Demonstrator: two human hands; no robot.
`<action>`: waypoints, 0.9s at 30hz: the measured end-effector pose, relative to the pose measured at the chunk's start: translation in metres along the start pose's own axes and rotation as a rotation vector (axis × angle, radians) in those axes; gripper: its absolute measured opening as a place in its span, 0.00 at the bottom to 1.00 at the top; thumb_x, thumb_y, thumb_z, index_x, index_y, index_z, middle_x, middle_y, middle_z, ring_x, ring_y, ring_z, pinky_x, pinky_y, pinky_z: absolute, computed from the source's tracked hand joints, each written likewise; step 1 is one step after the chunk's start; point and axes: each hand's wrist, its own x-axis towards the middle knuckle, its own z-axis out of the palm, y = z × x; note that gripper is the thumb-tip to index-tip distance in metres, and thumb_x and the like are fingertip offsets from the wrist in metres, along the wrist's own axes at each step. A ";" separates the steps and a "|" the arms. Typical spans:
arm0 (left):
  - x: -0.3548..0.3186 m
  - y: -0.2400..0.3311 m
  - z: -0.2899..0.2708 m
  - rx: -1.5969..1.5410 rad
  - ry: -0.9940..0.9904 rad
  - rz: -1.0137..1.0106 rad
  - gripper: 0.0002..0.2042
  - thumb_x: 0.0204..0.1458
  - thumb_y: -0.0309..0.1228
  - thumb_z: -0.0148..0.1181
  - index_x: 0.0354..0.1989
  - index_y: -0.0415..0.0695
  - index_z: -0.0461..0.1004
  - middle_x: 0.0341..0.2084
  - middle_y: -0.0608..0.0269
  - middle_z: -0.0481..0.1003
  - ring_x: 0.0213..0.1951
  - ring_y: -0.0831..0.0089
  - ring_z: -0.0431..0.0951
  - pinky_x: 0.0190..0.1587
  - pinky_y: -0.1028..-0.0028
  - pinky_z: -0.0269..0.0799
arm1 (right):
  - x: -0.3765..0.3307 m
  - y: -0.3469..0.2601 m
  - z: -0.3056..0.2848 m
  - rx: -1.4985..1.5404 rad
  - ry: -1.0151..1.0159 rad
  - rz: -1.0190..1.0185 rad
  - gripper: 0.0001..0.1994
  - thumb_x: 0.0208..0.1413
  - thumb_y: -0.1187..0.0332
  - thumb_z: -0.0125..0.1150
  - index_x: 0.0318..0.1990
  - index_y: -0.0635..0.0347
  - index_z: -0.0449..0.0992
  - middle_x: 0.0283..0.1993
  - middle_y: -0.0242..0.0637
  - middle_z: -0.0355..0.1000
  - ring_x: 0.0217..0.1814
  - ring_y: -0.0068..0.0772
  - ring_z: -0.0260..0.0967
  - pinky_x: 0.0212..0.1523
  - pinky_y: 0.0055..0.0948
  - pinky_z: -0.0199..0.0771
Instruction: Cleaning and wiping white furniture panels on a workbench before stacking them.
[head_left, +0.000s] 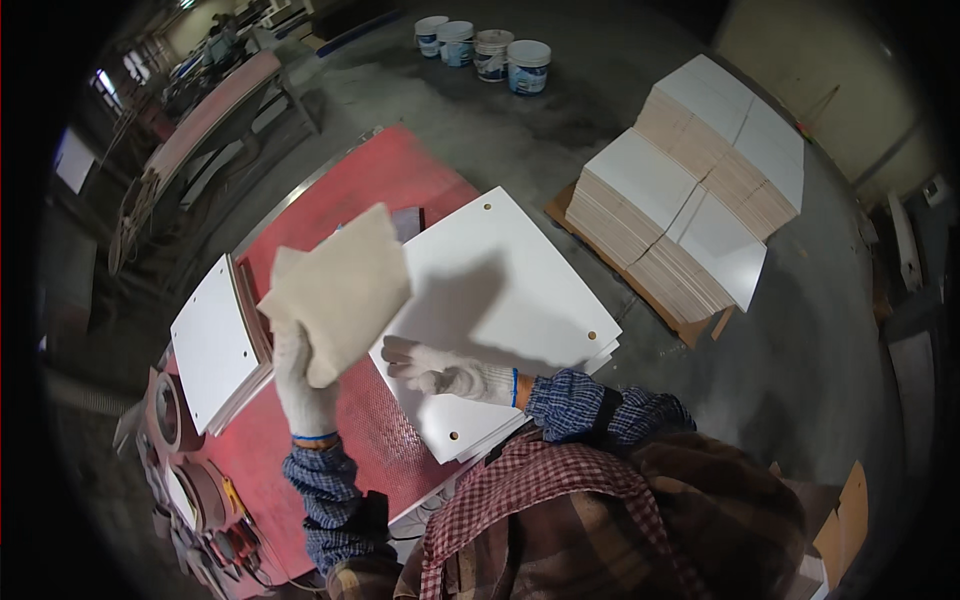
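Observation:
My left hand (303,385), in a white knit glove, grips the lower edge of a beige folded sheet (345,290) and holds it up over the red tabletop. Whether the sheet is cloth or paper I cannot tell. My gloved right hand (440,372) is over the near left part of a white panel (540,290), its fingers stretched to the left and holding nothing. The panel has holes near its corners and lies on top of a small stack. A shadow falls across its middle.
On the red table (400,170), a second stack of white panels (215,340) stands at left. Brown rolls (175,412) and tools (235,545) sit at the near left edge. Tall stacks of panels (690,190) rest on the floor at right. Several buckets (528,68) stand at the back.

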 end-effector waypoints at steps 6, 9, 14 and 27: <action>-0.059 -0.068 0.074 0.082 0.096 -0.063 0.21 0.68 0.29 0.53 0.68 0.39 0.64 0.56 0.59 0.76 0.56 0.71 0.78 0.57 0.70 0.77 | -0.018 -0.043 -0.015 0.117 0.399 0.182 0.34 0.60 0.39 0.64 0.55 0.65 0.77 0.45 0.28 0.74 0.46 0.22 0.66 0.49 0.30 0.70; -0.069 -0.096 0.064 0.454 0.206 -0.239 0.19 0.63 0.29 0.61 0.61 0.38 0.70 0.48 0.60 0.78 0.43 0.76 0.80 0.46 0.77 0.78 | -0.021 -0.084 -0.034 -0.149 0.718 0.368 0.27 0.63 0.45 0.66 0.49 0.66 0.81 0.40 0.27 0.77 0.40 0.18 0.67 0.44 0.29 0.73; -0.091 -0.112 0.064 0.723 0.425 0.028 0.29 0.62 0.33 0.62 0.69 0.34 0.64 0.61 0.46 0.72 0.63 0.59 0.73 0.65 0.64 0.69 | -0.021 -0.112 -0.117 -0.171 0.746 0.262 0.23 0.63 0.52 0.65 0.49 0.66 0.80 0.46 0.38 0.80 0.51 0.23 0.74 0.49 0.25 0.75; -0.150 -0.158 0.022 1.372 0.703 -0.401 0.34 0.65 0.53 0.47 0.73 0.41 0.60 0.60 0.38 0.73 0.58 0.41 0.76 0.60 0.56 0.71 | 0.001 -0.022 -0.067 -1.152 -0.718 0.327 0.37 0.56 0.44 0.65 0.70 0.48 0.66 0.77 0.35 0.56 0.81 0.44 0.46 0.77 0.49 0.48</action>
